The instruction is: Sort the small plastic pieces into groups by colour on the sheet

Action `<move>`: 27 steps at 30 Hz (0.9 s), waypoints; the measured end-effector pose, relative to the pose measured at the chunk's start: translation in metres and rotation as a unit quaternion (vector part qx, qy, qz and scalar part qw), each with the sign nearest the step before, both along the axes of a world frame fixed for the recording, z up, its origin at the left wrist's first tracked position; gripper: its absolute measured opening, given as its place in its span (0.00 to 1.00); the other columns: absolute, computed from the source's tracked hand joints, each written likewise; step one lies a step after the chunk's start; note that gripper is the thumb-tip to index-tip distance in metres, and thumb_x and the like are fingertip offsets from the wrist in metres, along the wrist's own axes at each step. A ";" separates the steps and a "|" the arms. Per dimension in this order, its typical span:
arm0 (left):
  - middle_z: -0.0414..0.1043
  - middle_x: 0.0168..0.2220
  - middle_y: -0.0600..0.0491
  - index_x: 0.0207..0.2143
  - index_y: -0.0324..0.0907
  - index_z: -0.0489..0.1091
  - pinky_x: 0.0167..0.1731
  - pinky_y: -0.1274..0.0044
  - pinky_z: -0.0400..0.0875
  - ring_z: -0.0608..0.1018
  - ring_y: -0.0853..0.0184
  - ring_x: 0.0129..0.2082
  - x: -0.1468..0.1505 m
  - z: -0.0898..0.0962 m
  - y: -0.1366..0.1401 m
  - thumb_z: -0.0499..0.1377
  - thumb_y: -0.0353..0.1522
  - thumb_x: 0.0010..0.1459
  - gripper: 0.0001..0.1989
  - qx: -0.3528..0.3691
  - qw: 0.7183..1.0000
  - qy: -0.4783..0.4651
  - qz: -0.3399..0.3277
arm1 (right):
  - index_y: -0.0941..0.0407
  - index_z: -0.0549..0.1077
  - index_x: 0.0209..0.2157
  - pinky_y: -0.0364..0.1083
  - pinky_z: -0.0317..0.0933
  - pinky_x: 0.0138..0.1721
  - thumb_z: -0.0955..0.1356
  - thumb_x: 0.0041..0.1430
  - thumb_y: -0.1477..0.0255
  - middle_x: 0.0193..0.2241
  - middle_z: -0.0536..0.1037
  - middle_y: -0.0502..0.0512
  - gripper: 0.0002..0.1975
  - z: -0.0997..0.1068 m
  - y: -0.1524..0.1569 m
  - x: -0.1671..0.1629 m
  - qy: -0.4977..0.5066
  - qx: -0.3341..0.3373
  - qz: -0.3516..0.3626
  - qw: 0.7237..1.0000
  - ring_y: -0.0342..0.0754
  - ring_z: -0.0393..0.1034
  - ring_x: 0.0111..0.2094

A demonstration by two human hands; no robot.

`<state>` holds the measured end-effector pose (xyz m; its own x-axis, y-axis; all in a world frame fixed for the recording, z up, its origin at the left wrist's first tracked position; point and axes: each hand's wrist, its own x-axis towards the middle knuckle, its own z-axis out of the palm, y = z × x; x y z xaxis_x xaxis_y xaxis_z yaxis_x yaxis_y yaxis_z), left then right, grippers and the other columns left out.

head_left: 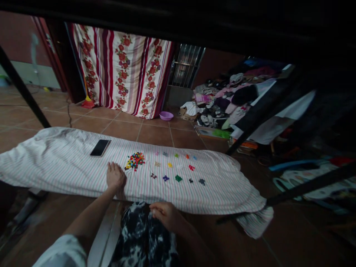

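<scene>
The small beads (135, 160) lie in a loose, crowded pile on a surface spread with a striped cloth (219, 198), mixing red, yellow, green, orange, blue and black, with a few white ones at the near edge. To the right of the pile, more beads sit in small single-colour clusters in three rough rows. The far row has pink, greyish, lime, orange and light blue; the middle one beige, yellow, white and red; the near one brown, dark blue, a green cluster (178, 178), black and dark grey. They look small and rounded, though their exact shape is too small to tell. Of the hands, the left hand (115, 175) rests palm down on the cloth just beside the pile, fingers extended and close together. The right hand (166, 215) is over the lap by the near edge, fingers curled and thumb near the forefinger; whether it holds anything cannot be told. A dark-screened phone (100, 148) lies beyond the left hand. On the floor, a purple basin (166, 116) stands by the flowered curtain (122, 74); its contents cannot be made out.
</scene>
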<state>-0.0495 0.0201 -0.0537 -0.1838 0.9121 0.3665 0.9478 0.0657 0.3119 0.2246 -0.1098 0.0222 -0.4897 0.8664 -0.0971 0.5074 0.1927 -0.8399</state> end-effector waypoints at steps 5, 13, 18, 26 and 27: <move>0.72 0.44 0.36 0.40 0.30 0.70 0.57 0.61 0.57 0.70 0.53 0.53 -0.010 -0.006 0.003 0.46 0.29 0.54 0.18 0.010 0.999 0.037 0.028 | 0.57 0.78 0.40 0.44 0.65 0.38 0.62 0.59 0.69 0.33 0.80 0.54 0.15 -0.002 0.027 -0.002 -0.009 -0.010 -0.002 1.000 0.47 0.74 0.35; 0.70 0.47 0.38 0.40 0.34 0.69 0.48 0.66 0.64 0.68 0.54 0.52 -0.001 -0.007 0.003 0.47 0.30 0.58 0.14 0.023 0.992 0.076 0.103 | 0.57 0.78 0.41 0.45 0.65 0.44 0.64 0.56 0.75 0.40 0.80 0.57 0.14 -0.025 0.121 -0.018 -0.021 0.068 -0.033 0.997 0.48 0.74 0.40; 0.69 0.49 0.40 0.41 0.35 0.69 0.48 0.66 0.63 0.67 0.54 0.54 0.003 -0.004 0.002 0.47 0.30 0.59 0.14 0.007 0.991 0.069 0.115 | 0.55 0.78 0.43 0.43 0.64 0.44 0.63 0.57 0.78 0.41 0.80 0.54 0.16 -0.029 0.179 -0.038 -0.082 0.093 -0.089 0.988 0.47 0.73 0.42; 0.66 0.53 0.39 0.44 0.35 0.68 0.51 0.65 0.61 0.65 0.53 0.57 0.006 -0.001 0.002 0.46 0.31 0.61 0.15 -0.024 0.989 0.071 0.127 | 0.54 0.75 0.46 0.42 0.61 0.44 0.63 0.60 0.74 0.45 0.78 0.56 0.15 -0.044 0.221 -0.069 -0.237 0.106 -0.098 0.961 0.47 0.71 0.46; 0.66 0.53 0.40 0.44 0.35 0.68 0.51 0.65 0.61 0.64 0.54 0.57 0.007 -0.001 0.002 0.46 0.31 0.61 0.15 -0.023 0.989 0.072 0.126 | 0.54 0.75 0.46 0.42 0.60 0.45 0.64 0.60 0.75 0.45 0.77 0.57 0.14 -0.046 0.223 -0.071 -0.252 0.105 -0.100 0.957 0.47 0.71 0.47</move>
